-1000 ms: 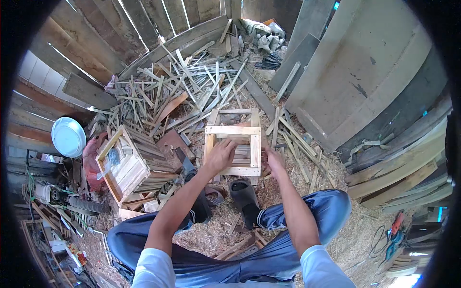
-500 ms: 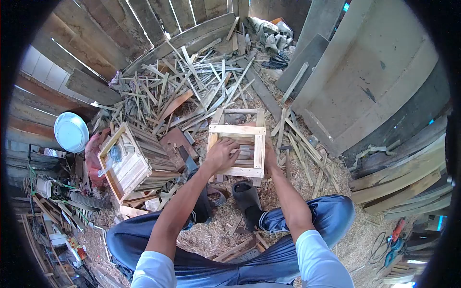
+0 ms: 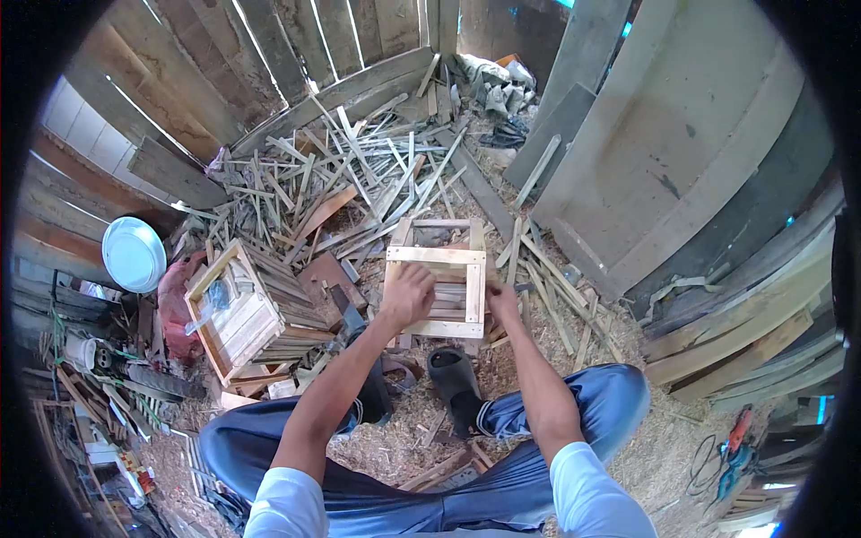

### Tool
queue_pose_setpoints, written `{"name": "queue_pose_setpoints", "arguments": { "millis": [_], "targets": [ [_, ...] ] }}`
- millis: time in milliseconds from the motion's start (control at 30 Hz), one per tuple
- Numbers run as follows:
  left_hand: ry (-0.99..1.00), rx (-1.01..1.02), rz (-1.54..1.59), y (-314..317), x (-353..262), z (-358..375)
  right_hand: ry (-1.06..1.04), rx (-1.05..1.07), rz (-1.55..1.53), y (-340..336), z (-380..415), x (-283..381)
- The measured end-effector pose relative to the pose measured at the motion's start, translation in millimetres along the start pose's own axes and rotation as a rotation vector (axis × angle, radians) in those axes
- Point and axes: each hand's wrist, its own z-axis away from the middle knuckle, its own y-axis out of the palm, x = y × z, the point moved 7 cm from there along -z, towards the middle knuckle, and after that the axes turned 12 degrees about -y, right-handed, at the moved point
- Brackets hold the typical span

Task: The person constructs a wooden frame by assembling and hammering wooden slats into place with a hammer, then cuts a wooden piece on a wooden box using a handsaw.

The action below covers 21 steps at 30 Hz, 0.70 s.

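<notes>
A small wooden crate frame [image 3: 435, 255] of pale slats stands in front of me, with a square opening facing up towards me. My left hand [image 3: 410, 296] lies over its left side, fingers curled around the left upright. At the right side is my right hand [image 3: 502, 303], its fingers bent against the outer edge and partly hidden by the frame. Through the opening several slats show inside. Both feet, in dark slip-on shoes [image 3: 455, 377], rest just below the crate.
A slatted wooden crate [image 3: 280, 303] with a clear plastic bag [image 3: 216, 294] on it stands to the left. Behind lies a heap of thin wood strips [image 3: 359, 170]. A white basin [image 3: 134, 255] is at far left, large boards [image 3: 682, 152] lean right, and a power tool [image 3: 736, 457] lies lower right.
My left hand has drawn back from the opening onto the left upright. My right hand has shifted slightly along the right side. The view has turned a little, and the crate appears slightly lower.
</notes>
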Motion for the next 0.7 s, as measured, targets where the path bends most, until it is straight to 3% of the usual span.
{"name": "queue_pose_setpoints", "arguments": {
  "millis": [67, 100, 133, 200, 233, 267, 300, 333, 367, 400, 433, 533, 567, 700],
  "targets": [
    [-0.21, -0.338, -0.101, -46.6, -0.4, 12.5, 0.028, -0.004, -0.121, -29.1, 8.7, 37.4],
    [-0.36, -0.429, -0.135, -46.7, 16.2, 17.1, 0.064, 0.001, -0.257, -36.2, 13.0, 54.2],
    [-0.356, -0.437, -0.131, -31.5, 26.1, 17.0, 0.101, 0.008, -0.398, -36.3, 15.0, 64.8],
    [-0.891, -0.65, 0.358, 3.2, 94.1, 34.2, 0.193, 0.065, -0.506, -25.3, 11.6, 77.1],
    [-1.049, -0.326, 0.565, 38.8, 121.8, 31.7, 0.13, 0.065, -0.563, -22.3, 8.7, 91.5],
    [-1.041, -0.333, 0.57, 34.6, 125.6, 32.1, 0.067, 0.064, -0.618, -19.3, 7.1, 105.4],
    [-1.034, -0.199, 0.81, 43.1, 125.1, 28.0, 0.215, 0.053, -0.656, -19.5, 16.7, 115.0],
    [-1.012, -0.058, 1.045, 53.4, 121.0, 22.3, 0.202, 0.046, -0.651, -14.8, 10.2, 102.3],
    [-1.0, -0.065, 1.05, 52.7, 120.2, 21.7, 0.113, 0.019, -0.623, -10.2, 1.7, 94.9],
    [-0.953, -0.097, 0.948, 45.1, 116.9, 22.0, 0.022, -0.004, -0.595, -12.2, 0.5, 105.5],
    [-0.907, -0.132, 0.844, 34.8, 117.0, 18.8, 0.102, 0.036, -0.644, -15.8, 2.8, 103.9],
    [-0.823, -0.198, 0.965, -17.3, 78.7, 13.8, 0.087, 0.039, -0.84, -43.4, 22.4, 143.0],
    [-0.799, -0.27, 0.834, -53.3, 57.0, 13.8, 0.11, -0.024, -0.837, -50.9, 22.9, 143.2],
    [-0.677, -0.506, 0.922, -77.1, 47.8, 18.7, 0.031, -0.173, -1.013, -68.4, 21.1, 163.3]
  ]
}}
